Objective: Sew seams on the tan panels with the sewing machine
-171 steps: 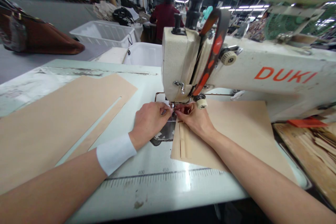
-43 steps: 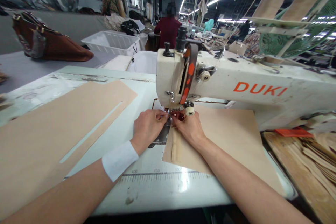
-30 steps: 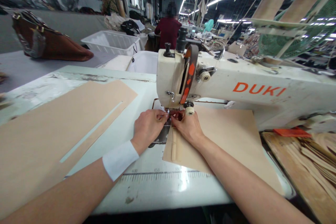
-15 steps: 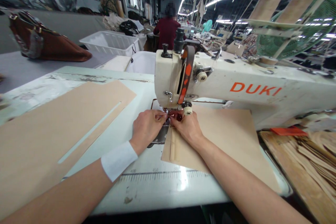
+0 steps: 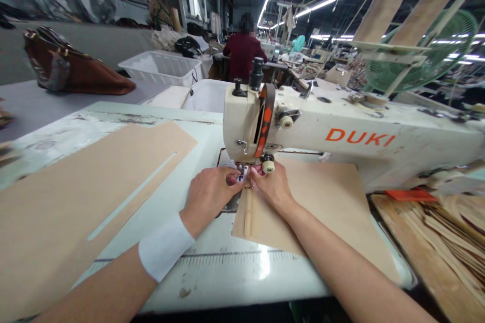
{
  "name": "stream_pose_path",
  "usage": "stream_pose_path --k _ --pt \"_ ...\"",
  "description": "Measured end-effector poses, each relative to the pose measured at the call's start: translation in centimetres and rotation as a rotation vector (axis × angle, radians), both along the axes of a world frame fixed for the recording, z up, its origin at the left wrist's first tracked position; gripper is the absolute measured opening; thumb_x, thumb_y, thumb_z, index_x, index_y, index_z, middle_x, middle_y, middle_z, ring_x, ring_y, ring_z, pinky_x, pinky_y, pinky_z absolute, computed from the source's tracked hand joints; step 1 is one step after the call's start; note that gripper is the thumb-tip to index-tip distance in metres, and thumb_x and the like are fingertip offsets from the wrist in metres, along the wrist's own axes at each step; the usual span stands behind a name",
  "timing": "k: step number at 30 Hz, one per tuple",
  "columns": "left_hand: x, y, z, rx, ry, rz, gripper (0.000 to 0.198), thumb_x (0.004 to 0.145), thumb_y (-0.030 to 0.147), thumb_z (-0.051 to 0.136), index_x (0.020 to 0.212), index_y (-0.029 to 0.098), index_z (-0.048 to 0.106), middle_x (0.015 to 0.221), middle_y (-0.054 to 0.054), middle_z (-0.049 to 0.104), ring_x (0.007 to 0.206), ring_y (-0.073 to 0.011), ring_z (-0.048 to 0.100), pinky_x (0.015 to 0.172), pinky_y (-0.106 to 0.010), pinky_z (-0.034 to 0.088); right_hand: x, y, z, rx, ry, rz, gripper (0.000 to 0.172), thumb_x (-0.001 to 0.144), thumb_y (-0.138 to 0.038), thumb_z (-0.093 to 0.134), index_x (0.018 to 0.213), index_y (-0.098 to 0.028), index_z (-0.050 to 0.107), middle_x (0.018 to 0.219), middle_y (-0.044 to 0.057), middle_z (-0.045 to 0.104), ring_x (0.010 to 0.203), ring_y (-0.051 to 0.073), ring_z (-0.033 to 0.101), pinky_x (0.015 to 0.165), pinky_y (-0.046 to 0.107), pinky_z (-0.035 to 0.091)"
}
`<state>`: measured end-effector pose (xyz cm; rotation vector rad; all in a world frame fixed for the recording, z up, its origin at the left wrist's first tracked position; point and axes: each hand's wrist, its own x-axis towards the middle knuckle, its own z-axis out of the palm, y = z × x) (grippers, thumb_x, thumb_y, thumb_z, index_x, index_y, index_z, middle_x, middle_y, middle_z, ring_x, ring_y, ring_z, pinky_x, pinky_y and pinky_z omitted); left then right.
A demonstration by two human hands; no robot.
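My left hand (image 5: 210, 194), with a white band (image 5: 166, 247) round the wrist, is at the left of the presser foot (image 5: 242, 174) of a white sewing machine (image 5: 242, 128). Its thumb and curled fingers come together there; anything between them is too small to make out. Close on the foot's other side, my right hand (image 5: 275, 186) has its fingertips pinched, partly behind a round knob (image 5: 268, 165). What they hold is hidden. Under my right hand and forearm lies a tan sheet (image 5: 326, 197), with a narrow strip (image 5: 249, 214) along its left part.
Left on the table lies a larger tan sheet (image 5: 125, 161) with a long slot. A brown handbag (image 5: 83, 70) stands beyond it, near a white crate (image 5: 162, 68). Thread cones (image 5: 382, 12) rise at right above a wooden board (image 5: 409, 242) bearing strips. A person (image 5: 244, 53) sits ahead.
My fingertips have drawn slightly apart at the needle, and the presser foot now shows between them. The left hand has shifted a little lower. The camera view has tilted slightly.
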<state>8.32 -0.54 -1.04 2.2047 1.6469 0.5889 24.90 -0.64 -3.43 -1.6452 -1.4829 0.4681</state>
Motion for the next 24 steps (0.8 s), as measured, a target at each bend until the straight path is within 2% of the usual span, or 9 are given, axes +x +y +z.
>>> stream_pose_path --k 2,5,7,10,12,14,17,21,24 --pt "-0.4 -0.3 1.0 0.010 0.008 -0.062 0.022 0.086 0.044 0.068 0.096 0.027 0.078 0.083 -0.002 0.076 0.076 -0.0232 0.070 0.063 -0.029 0.047 0.3 0.2 0.0 -0.010 0.100 -0.015 0.010 0.067 -0.024 0.060 0.066 -0.019 0.051 0.060 -0.001 0.056 0.056 0.013 0.051 0.054 0.023 0.037" --pt "-1.3 -1.0 2.2 0.031 0.035 -0.164 0.015 0.088 0.037 0.067 0.090 0.026 0.077 0.084 -0.001 0.076 0.075 -0.0224 0.070 0.067 -0.030 0.049 0.6 0.4 0.2 -0.039 0.286 0.013 0.012 0.075 -0.033 0.049 0.075 -0.020 0.048 0.060 -0.002 0.056 0.050 0.012 0.051 0.048 0.022 0.040" --pt "-1.9 -2.0 2.4 0.082 0.068 -0.267 0.015 0.092 0.032 0.062 0.092 0.024 0.075 0.095 -0.002 0.076 0.083 -0.0236 0.070 0.075 -0.034 0.052 0.8 0.5 0.4 -0.064 0.400 0.033 0.017 0.080 -0.037 0.039 0.080 -0.021 0.044 0.060 -0.003 0.054 0.044 0.011 0.049 0.042 0.022 0.040" --pt "-2.3 -3.8 1.2 0.184 0.093 -0.482 0.028 0.096 0.031 0.057 0.119 0.020 0.067 0.127 -0.006 0.066 0.113 -0.0250 0.063 0.099 -0.038 0.047 1.5 0.5 1.1 -0.091 0.496 0.022 0.017 0.082 -0.039 0.035 0.079 -0.023 0.036 0.054 -0.008 0.043 0.035 0.008 0.037 0.034 0.019 0.029" --pt "-2.3 -4.9 -0.1 0.246 0.128 -0.633 0.046 0.097 0.034 0.056 0.140 0.018 0.051 0.144 -0.007 0.052 0.131 -0.0251 0.049 0.112 -0.041 0.037 2.3 0.6 1.5 -0.100 0.506 0.002 0.018 0.083 -0.040 0.037 0.076 -0.024 0.033 0.052 -0.011 0.034 0.034 0.006 0.028 0.034 0.018 0.021" --pt "-2.3 -5.6 -1.2 0.289 0.181 -0.717 0.055 0.099 0.034 0.053 0.150 0.020 0.036 0.154 -0.006 0.038 0.140 -0.0239 0.037 0.117 -0.045 0.028 3.1 0.8 1.7 -0.114 0.478 0.002 0.024 0.087 -0.040 0.043 0.073 -0.022 0.035 0.052 -0.011 0.031 0.035 0.005 0.025 0.036 0.017 0.020" --pt "-2.5 -5.8 -2.0 0.315 0.218 -0.721 0.057 0.100 0.034 0.052 0.152 0.021 0.031 0.156 -0.006 0.034 0.143 -0.0227 0.031 0.119 -0.044 0.025 3.5 0.8 1.7 -0.161 0.362 0.048 0.027 0.088 -0.038 0.054 0.071 -0.019 0.044 0.051 -0.011 0.036 0.038 0.004 0.029 0.040 0.018 0.024" --pt "-2.7 -6.0 -2.0 0.357 0.228 -0.706 0.057 0.098 0.031 0.054 0.151 0.020 0.034 0.156 -0.007 0.033 0.143 -0.0230 0.032 0.119 -0.043 0.027 3.4 0.5 1.6 -0.176 0.126 0.095 0.017 0.084 -0.025 0.062 0.072 -0.017 0.053 0.052 -0.009 0.045 0.045 0.007 0.040 0.046 0.019 0.030" --pt "-2.9 -6.9 -2.1 0.386 0.245 -0.679 0.060 0.097 0.029 0.055 0.151 0.018 0.032 0.156 -0.007 0.032 0.143 -0.0229 0.032 0.118 -0.043 0.029 5.0 0.4 2.4 -0.145 -0.036 0.067 0.020 0.087 -0.026 0.064 0.073 -0.015 0.055 0.058 -0.007 0.049 0.053 0.008 0.046 0.055 0.021 0.038"
